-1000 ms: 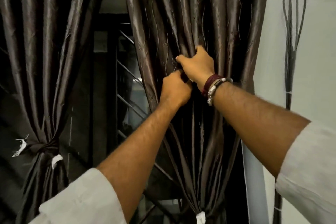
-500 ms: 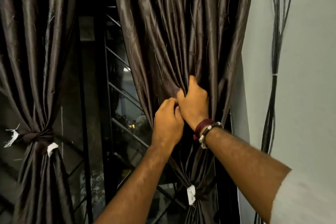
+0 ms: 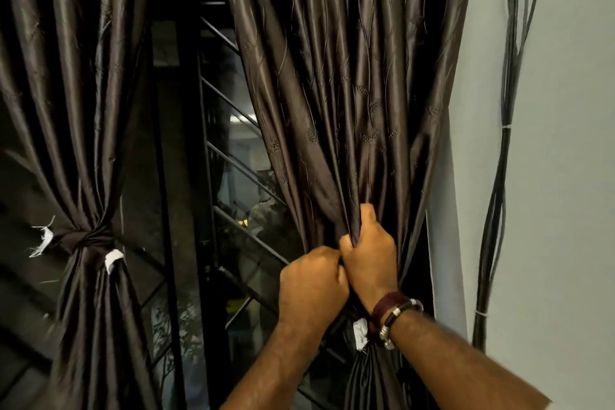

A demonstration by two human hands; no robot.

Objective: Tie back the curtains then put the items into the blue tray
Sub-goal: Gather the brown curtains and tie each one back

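Change since the two earlier frames: both hands have travelled down the right-hand dark brown satin curtain (image 3: 349, 103), from high on the panel to a low point at about 5 o'clock in the view. They now sit just above the spot where the cloth is already cinched beside a small white fabric tag (image 3: 360, 333).

Left hand (image 3: 312, 286): fingers curled into a fist against the folds. It appears to be gripping cloth, but the palm side is hidden, so the hold itself is a judgement.

Right hand (image 3: 369, 260): closed round a bunch of pleats, with fabric plainly pinched at the knuckles. A maroon and silver bracelet stack (image 3: 394, 313) is on its wrist. The two hands touch each other.

Reading: the gathering stroke has run down to the tie point. The bundle looks close to secured, so the step in hand is likely tightening or finishing the knot. Tying is nearly done; the tray step has not begun.

Appearance of the task's things:
- Right curtain: glossy, faintly embroidered, hanging in deep vertical pleats that narrow toward the hands.
- Left-hand dark brown satin curtain (image 3: 76, 110), at 9 o'clock: already knotted at its waist (image 3: 88, 240), with frayed white tags either side.

Between the curtains is a black metal window grille (image 3: 233, 173) with a dim view outside. A bundle of dark cables (image 3: 506, 143) runs down the pale grey wall (image 3: 565, 176) at 3 o'clock. No blue tray and no items are in view.
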